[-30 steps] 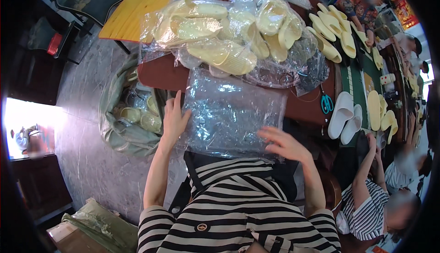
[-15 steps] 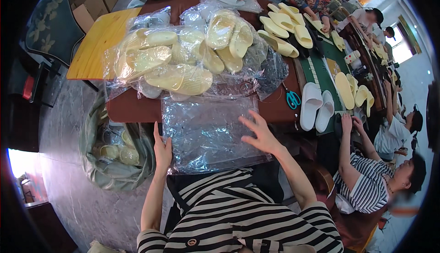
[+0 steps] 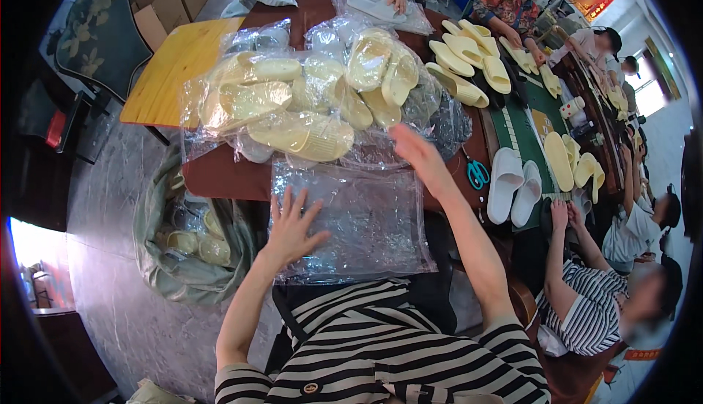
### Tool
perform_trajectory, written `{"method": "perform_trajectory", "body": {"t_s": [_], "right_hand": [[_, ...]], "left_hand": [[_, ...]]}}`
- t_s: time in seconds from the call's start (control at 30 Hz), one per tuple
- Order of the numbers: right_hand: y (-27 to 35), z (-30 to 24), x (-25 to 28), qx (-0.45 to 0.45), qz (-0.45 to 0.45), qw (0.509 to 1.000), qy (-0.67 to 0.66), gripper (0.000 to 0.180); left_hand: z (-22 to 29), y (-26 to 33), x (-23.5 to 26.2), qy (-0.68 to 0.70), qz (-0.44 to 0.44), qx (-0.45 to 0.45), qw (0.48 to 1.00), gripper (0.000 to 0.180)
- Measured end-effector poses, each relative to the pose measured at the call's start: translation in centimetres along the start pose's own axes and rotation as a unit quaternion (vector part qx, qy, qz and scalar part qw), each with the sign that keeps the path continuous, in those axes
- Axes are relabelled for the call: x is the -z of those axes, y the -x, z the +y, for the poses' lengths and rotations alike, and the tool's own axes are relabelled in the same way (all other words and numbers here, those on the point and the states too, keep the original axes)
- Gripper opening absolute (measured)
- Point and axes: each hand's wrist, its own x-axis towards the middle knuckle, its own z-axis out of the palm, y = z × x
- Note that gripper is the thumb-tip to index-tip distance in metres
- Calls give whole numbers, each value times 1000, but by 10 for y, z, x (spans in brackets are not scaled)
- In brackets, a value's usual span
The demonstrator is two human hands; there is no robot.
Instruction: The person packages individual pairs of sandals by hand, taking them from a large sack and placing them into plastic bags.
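A flat, clear plastic bag (image 3: 373, 221) lies in front of me, its far part on the brown-covered table and its near part over the edge toward my striped top. My left hand (image 3: 293, 232) rests on the bag's left side, open with fingers spread. Beyond the bag is a pile of pale yellow slippers in clear wrapping (image 3: 307, 135). My right hand (image 3: 423, 161) reaches over the bag's far right corner to the near right side of that pile. Motion smears its fingers, so what they touch or hold cannot be made out.
Teal-handled scissors (image 3: 477, 174) and a pair of white slippers (image 3: 505, 184) lie to the right. Loose yellow slippers (image 3: 461, 56) sit farther back. A green sack (image 3: 157, 257) holding wrapped slippers stands on the floor at left. Other people work along the right and far sides.
My left hand has moved from the bag's left edge onto its surface, fingers spreading. My right hand has moved away from the bag's right side, toward the wrapped slippers. The view has shifted slightly.
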Motion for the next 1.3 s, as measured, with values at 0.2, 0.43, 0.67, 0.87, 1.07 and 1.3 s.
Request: {"method": "perform_trajectory", "body": {"t_s": [0.2, 0.43, 0.67, 0.87, 1.07, 1.3], "right_hand": [[-140, -3, 31, -48, 185, 960, -206, 56], [-129, -74, 60, 130, 190, 971, -55, 43], [-57, -149, 71, 201, 46, 975, -87, 39], [7, -144, 41, 257, -74, 960, -83, 41], [44, -98, 7, 183, -212, 955, -93, 41], [74, -12, -12, 118, -207, 937, -255, 39]], "left_hand": [[-9, 5, -36, -73, -62, 32, 995, 88], [2, -7, -12, -43, -47, 0, 998, 80], [36, 3, -34, 29, -154, -192, 969, 65], [32, 6, -23, 154, -105, -120, 975, 64], [-20, 15, 42, 908, -73, 178, 373, 81], [-35, 15, 35, 709, -27, 273, 650, 80]]}}
